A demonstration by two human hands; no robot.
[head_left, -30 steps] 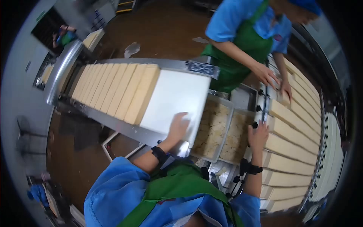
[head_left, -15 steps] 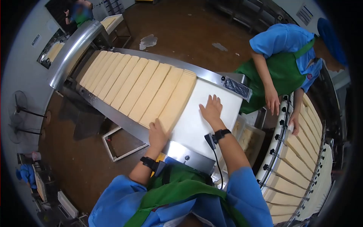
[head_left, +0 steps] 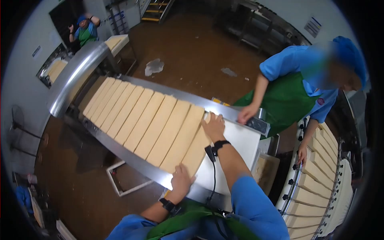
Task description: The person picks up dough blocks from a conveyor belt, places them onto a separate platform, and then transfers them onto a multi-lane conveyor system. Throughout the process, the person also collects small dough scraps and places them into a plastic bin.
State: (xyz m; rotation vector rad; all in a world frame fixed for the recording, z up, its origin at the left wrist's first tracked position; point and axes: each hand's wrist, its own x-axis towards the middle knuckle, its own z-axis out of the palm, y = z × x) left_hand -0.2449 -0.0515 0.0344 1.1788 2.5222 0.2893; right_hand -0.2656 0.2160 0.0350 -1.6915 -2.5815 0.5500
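A row of long, pale yellow slabs lies side by side on a conveyor, which has a white belt and metal side rails. At the row's near end, both hands are on the last pale yellow slab. My left hand has its fingers curled over the slab's lower end, close to the metal rail. My right hand grips the upper end, fingers bent over it. A narrow gap shows between this slab and its neighbour near the top. My hands partly hide the slab's ends. Both wrists wear black bands.
A co-worker in a green apron stands at right, one hand at the dark control panel, the other by a second slab conveyor. A curved metal hood spans the conveyor's far end. A plastic bin sits below.
My right hand has moved from above the white belt onto the last slab's upper end. My left hand has shifted right and down in view. The co-worker's hand has reached the panel.
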